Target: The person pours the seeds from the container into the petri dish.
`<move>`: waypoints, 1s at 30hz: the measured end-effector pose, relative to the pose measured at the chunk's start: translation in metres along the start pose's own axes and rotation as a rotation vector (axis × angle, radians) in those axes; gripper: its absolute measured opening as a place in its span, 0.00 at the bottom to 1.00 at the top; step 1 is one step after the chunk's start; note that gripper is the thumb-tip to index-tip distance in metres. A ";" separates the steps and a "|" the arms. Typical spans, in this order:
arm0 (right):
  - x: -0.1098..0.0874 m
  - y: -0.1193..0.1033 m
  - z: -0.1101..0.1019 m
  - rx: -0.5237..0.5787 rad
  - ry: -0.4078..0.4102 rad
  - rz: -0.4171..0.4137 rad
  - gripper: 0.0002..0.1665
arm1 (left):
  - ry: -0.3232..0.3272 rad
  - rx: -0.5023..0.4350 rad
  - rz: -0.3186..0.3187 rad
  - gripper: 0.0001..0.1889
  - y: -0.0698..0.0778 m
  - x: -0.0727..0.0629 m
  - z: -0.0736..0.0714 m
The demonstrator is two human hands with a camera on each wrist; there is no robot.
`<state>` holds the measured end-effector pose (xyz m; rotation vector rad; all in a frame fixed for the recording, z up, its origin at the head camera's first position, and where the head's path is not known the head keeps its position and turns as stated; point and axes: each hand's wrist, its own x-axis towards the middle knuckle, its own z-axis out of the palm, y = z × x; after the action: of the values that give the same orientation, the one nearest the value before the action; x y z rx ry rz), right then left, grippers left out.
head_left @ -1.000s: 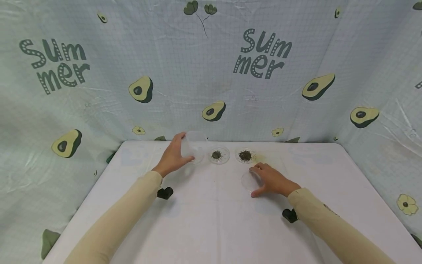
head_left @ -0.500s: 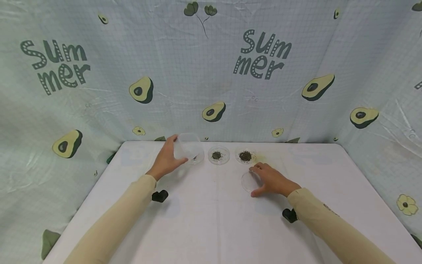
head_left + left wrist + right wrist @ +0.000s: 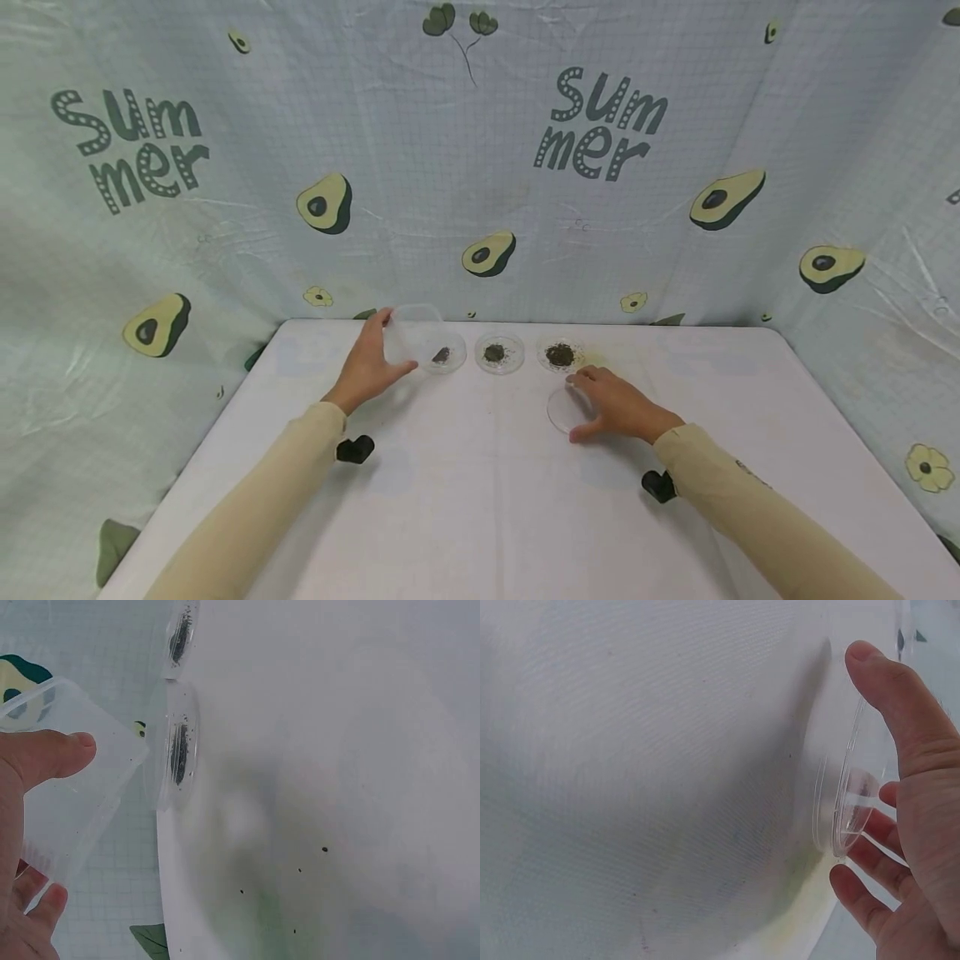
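Note:
My left hand [image 3: 366, 358] holds a clear plastic container [image 3: 82, 787] by its sides, thumb on one side and fingers on the other. It is tilted beside the left petri dish [image 3: 457, 363], where a small dark heap [image 3: 441, 356] lies. To the right stand the middle petri dish [image 3: 515, 355] and the right petri dish [image 3: 543, 357], each with dark green-brown dried flakes. In front of the right one, my right hand [image 3: 618, 407] grips a clear round dish or lid [image 3: 561, 410] by its edge. Nothing shows inside that one.
A white-covered table [image 3: 487, 500] lies beneath, with a patterned cloth [image 3: 420, 167] hanging behind and at both sides. Several dark specks [image 3: 325, 849] dot the table cover. A faint yellow-green stain [image 3: 594, 357] spreads right of the right dish.
My left hand has moved left with the container, away from the middle dish. The dark heap in the left dish has come into sight. My right hand has barely moved.

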<state>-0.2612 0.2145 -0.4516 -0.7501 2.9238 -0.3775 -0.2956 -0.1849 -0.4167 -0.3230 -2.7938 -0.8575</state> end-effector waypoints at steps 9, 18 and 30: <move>0.003 0.000 -0.004 0.011 0.010 -0.009 0.55 | 0.007 -0.014 -0.002 0.52 -0.011 -0.004 -0.002; 0.006 0.003 -0.006 0.006 0.051 -0.020 0.53 | 0.020 -0.011 -0.043 0.53 -0.022 -0.005 -0.002; 0.008 0.004 -0.013 0.030 0.056 0.003 0.51 | 0.010 -0.019 -0.083 0.54 -0.033 -0.008 -0.002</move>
<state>-0.2721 0.2164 -0.4407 -0.7431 2.9630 -0.4487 -0.2965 -0.2138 -0.4348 -0.2060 -2.8089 -0.9022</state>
